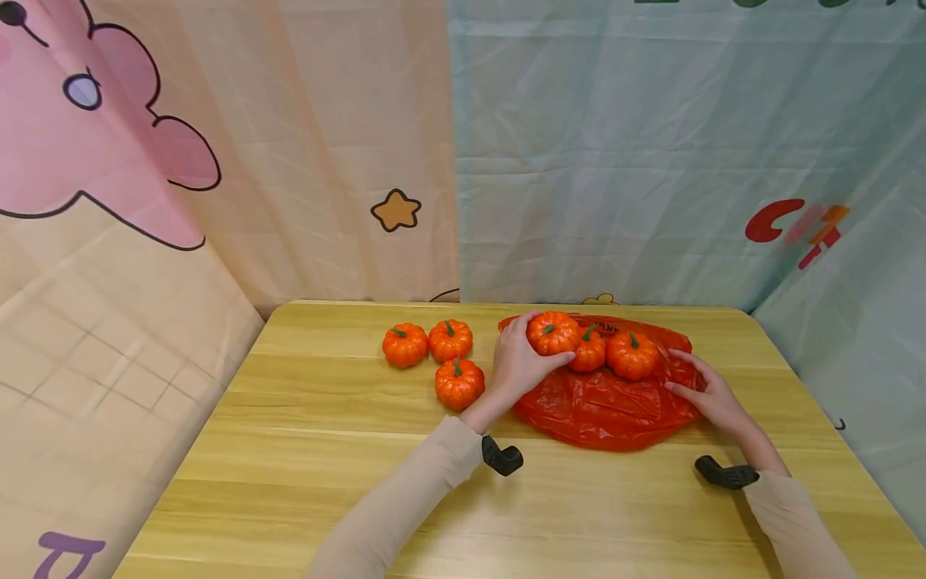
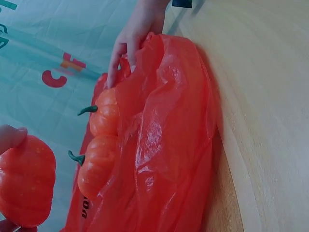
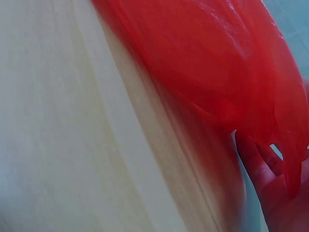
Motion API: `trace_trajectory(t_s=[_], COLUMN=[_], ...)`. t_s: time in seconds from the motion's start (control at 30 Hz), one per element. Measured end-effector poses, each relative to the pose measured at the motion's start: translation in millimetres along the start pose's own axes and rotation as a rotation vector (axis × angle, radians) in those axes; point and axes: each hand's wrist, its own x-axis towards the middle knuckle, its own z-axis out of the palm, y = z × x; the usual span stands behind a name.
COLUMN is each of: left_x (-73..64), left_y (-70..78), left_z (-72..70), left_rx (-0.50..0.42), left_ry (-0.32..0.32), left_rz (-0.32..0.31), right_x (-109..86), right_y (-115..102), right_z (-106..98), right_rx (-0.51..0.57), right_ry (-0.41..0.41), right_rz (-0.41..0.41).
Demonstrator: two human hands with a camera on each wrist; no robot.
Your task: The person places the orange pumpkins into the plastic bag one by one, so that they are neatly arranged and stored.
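My left hand (image 1: 517, 362) grips a small orange pumpkin (image 1: 553, 333) with a green stem, thumb on its near side. In the left wrist view that pumpkin (image 2: 26, 181) is held apart from the bag. A red plastic bag (image 1: 600, 410) lies flat on the table. Two more pumpkins, one in the middle (image 1: 588, 351) and one to the right (image 1: 633, 356), sit at the bag's mouth, partly covered by its upper layer in the left wrist view. At the bag's right end my right hand (image 1: 716, 398) holds the edge, a strip of red plastic (image 3: 291, 166) hanging over the palm.
Three other pumpkins stand left of the bag: one far left (image 1: 405, 346), one behind (image 1: 451, 341) and one nearer (image 1: 460, 383). The wooden table (image 1: 325, 458) meets printed curtains (image 1: 347, 161) at its back and sides.
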Motion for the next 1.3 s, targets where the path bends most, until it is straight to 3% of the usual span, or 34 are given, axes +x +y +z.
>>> trace_trajectory(t_s=[0.47, 0.83, 1.3], left_x=[14.0, 16.6, 14.4], left_y=[-16.3, -25.7, -33.2], left_z=[14.9, 15.9, 14.5], left_rx=[0.077, 0.104, 0.266], left_ry=[0.02, 0.005, 0.013], left_rz=[0.027, -0.015, 0.018], right_x=[-2.6, -1.0, -1.5], right_y=[-2.9, -1.7, 0.1], right_z=[1.1, 1.3, 1.0], right_rx=[0.022, 0.036, 0.023], right_ry=[0.017, 0.027, 0.039], right_rz=[-0.01, -0.029, -0.039])
